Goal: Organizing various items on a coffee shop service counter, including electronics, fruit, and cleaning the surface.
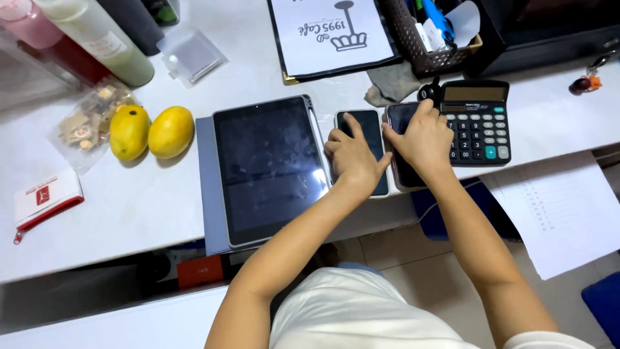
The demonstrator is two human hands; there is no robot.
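White desk [161, 213] carries one dark tablet [268, 168] in grey case, one black calculator [478, 121], two phones, two yellow mangoes [152, 132]. Left phone [373, 129]: black, screen off, flat between tablet and second phone [402, 119], dark, mostly covered. Left hand [352, 155] flat on left phone, fingers spread, index extended, gripping nothing. Right hand [423, 139] lies loosely curled over second phone, beside calculator.

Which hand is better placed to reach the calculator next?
Right. The right hand rests on the second phone beside the calculator; the left hand lies on the first phone, farther off.
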